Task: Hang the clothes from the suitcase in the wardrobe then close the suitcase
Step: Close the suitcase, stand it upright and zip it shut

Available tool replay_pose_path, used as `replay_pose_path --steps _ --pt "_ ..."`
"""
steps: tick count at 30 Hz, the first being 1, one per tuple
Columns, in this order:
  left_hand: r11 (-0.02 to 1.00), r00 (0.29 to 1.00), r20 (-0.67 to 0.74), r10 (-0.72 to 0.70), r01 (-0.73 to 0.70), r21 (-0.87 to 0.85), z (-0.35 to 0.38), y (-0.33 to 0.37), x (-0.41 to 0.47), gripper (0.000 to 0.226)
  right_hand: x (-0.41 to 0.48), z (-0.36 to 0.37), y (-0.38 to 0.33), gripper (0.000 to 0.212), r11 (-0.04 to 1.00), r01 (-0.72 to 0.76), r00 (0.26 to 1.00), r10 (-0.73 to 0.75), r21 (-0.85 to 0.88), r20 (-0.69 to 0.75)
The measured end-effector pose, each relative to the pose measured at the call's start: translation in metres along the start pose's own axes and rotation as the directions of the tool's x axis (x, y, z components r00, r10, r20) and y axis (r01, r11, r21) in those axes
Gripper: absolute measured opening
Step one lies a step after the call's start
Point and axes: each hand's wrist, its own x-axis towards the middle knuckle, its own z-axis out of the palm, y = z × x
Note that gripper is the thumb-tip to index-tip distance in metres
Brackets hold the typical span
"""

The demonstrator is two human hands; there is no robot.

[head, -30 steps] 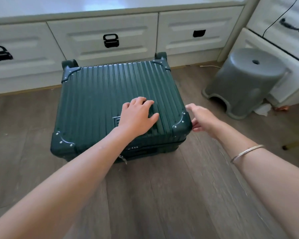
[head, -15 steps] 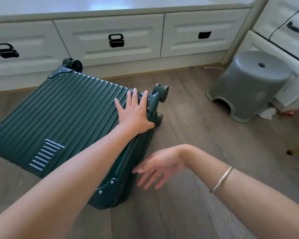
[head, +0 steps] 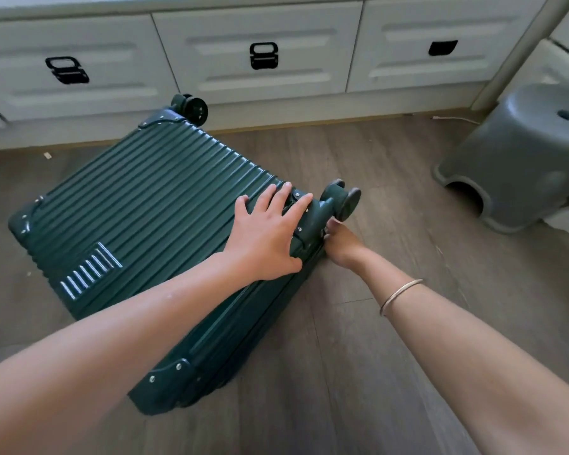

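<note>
1. Nearest the camera, the floor (head: 375, 372) is laid in grey wood-look planks with a matt grain. It is crossed by two bare forearms, and a thin metal bracelet (head: 399, 295) is worn on the right wrist.
2. The suitcase (head: 151, 205) lies flat on that floor, at a slant to the drawers. Its lid is shut, so no clothes can be seen. The shell is hard and dark green, ribbed in parallel ridges, and capped at the corners with riveted plates.
3. The left hand (head: 266, 238) is laid flat on the lid by the wheel-end corner, with fingers straight and spread and nothing grasped. The case is probably being pressed down so that it does not slide.
4. The right hand (head: 340, 243) is set low against the case's side, just beneath the near wheel (head: 345, 200). Its fingertips are hidden behind the corner, so whether anything is gripped cannot be told. A seam or fastening is likely being sought for opening.
5. A second wheel (head: 193, 106), dark and rubbery, sits at the far corner, close to the drawer base.
6. Farther right stands a grey moulded plastic stool (head: 519, 152), round-topped with a centre hole and arched cut-outs.
7. Farthest away, white panelled drawers (head: 260, 27) with black handles are seen; no wardrobe is in view.
</note>
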Motion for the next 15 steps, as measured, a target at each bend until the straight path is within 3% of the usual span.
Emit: replay_pose_path --steps 7,10,15 --pt "0.999 1.000 0.004 0.020 -0.020 -0.048 -0.011 -0.020 -0.014 0.102 0.010 0.007 0.006 0.049 0.986 -0.067 0.996 0.057 0.149 0.072" --pt "0.997 0.999 -0.003 0.049 -0.049 -0.063 -0.012 -0.024 -0.020 0.098 0.012 0.009 0.004 0.040 0.980 -0.074 0.996 0.064 0.187 0.058" --pt "0.995 0.995 -0.009 0.096 -0.096 -0.006 -0.006 -0.035 -0.036 0.098 0.008 0.022 -0.004 0.030 0.926 -0.012 0.996 -0.021 0.378 0.081"
